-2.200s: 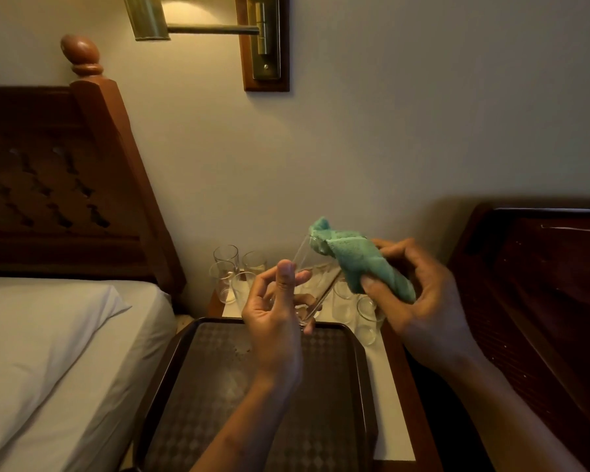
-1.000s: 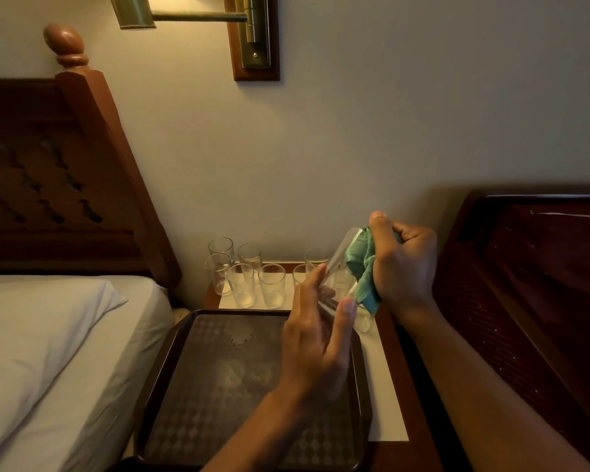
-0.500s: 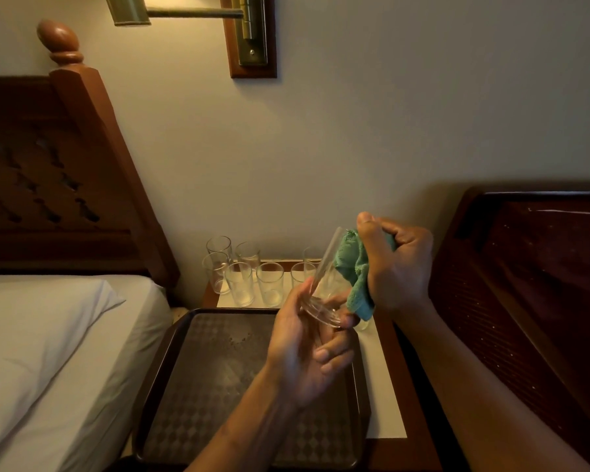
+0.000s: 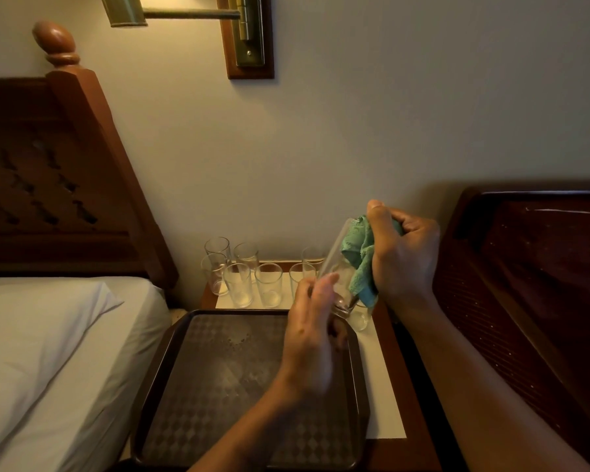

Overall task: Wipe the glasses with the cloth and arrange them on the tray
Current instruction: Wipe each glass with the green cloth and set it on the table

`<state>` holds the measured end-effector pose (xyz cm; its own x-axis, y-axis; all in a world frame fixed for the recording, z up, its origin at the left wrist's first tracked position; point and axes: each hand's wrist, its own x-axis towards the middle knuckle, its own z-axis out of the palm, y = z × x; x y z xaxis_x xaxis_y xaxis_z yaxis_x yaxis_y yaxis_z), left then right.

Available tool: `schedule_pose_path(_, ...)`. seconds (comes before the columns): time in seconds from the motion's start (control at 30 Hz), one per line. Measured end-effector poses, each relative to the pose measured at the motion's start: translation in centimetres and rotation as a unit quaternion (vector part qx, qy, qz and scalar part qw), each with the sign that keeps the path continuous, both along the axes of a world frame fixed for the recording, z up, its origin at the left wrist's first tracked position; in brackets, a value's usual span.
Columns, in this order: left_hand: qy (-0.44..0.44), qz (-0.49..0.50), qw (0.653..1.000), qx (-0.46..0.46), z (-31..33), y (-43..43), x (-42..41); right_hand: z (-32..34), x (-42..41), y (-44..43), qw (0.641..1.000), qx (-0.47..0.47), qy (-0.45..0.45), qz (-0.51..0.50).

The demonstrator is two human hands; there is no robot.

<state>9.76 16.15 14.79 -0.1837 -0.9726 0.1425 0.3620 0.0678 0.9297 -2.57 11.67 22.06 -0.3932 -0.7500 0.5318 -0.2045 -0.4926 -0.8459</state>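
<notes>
The left hand [image 4: 312, 321] has rolled palm-down, gripping the tilted glass [image 4: 339, 284]. The right hand [image 4: 402, 253] clutches the cloth [image 4: 360, 253] inside it.

We're seeing a dim, warm room, lit mostly by the wall lamp [image 4: 126, 10] up top. Our left hand [image 4: 312, 332] is motion-blurred, and the headboard [image 4: 82, 165] bends at the wide-angle edge.
</notes>
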Motion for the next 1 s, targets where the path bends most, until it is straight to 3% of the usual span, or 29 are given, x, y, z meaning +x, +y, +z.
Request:
schedule_pose_path(0.07, 0.115, -0.122, 0.974, 0.154, 0.8, -0.4, 0.9, -0.2, -0.1, 0.0, 1.0, 0.0, -0.017, 0.007)
schedule_pose_path(0.1, 0.183, -0.196, 0.94, 0.211, 1.1, -0.6, 1.3, -0.2, -0.2, 0.1, 1.0, -0.001, -0.016, 0.012)
schedule_pose_path(0.17, 0.282, -0.289, 0.873, 0.274, 1.3, -0.8, 2.0, -0.3, -0.1, 0.2, 1.0, -0.001, -0.002, 0.025)
schedule_pose_path(0.2, 0.291, -0.297, 0.865, 0.281, 1.4, -0.8, 2.1, -0.4, -0.2, 0.1, 0.999, 0.001, 0.001, 0.033)
schedule_pose_path(0.27, 0.225, -0.258, 0.899, 0.273, 1.3, -0.9, 1.8, -0.4, -0.4, 0.0, 0.999, 0.013, -0.006, 0.042)
schedule_pose_path(0.37, -0.015, -0.062, 0.989, 0.136, 0.9, -0.6, 0.9, -0.5, -0.8, -0.5, 0.999, 0.034, -0.003, 0.022)
schedule_pose_path(0.4, -0.088, 0.003, 0.995, 0.053, 0.5, -0.4, 0.6, -0.5, -0.8, -0.7, 0.999, 0.039, 0.01, 0.011)
schedule_pose_path(0.47, -0.214, 0.063, 0.97, -0.095, -0.6, 0.0, 0.0, -0.8, -0.8, -0.8, 0.998, 0.043, 0.034, -0.01)
schedule_pose_path(0.53, -0.271, 0.084, 0.949, -0.139, -1.5, 0.0, -0.3, -0.9, -0.7, -0.8, 0.998, 0.049, 0.046, -0.014)
schedule_pose_path(0.63, -0.182, 0.035, 0.977, -0.106, -1.4, 0.0, -0.1, -0.9, -0.7, -0.6, 0.998, 0.049, 0.043, -0.004)
schedule_pose_path(0.73, -0.021, -0.073, 0.995, 0.064, -0.3, -0.3, 0.7, -0.6, -0.8, -0.5, 0.999, 0.039, 0.01, 0.021)
schedule_pose_path(0.8, 0.122, -0.206, 0.957, 0.163, 0.3, -0.5, 1.4, -0.3, -0.7, -0.4, 0.998, 0.025, -0.025, 0.05)
schedule_pose_path(0.87, 0.215, -0.298, 0.907, 0.205, 0.6, -0.8, 1.9, 0.1, -0.5, -0.4, 0.996, 0.014, -0.047, 0.078)
schedule_pose_path(0.93, 0.195, -0.303, 0.908, 0.213, 0.8, -1.1, 2.2, 0.3, -0.7, -0.6, 0.994, 0.007, -0.048, 0.098)
schedule_pose_path(1.0, 0.096, -0.234, 0.952, 0.173, 1.0, -1.3, 2.3, 0.2, -1.2, -0.9, 0.994, 0.02, -0.018, 0.106)
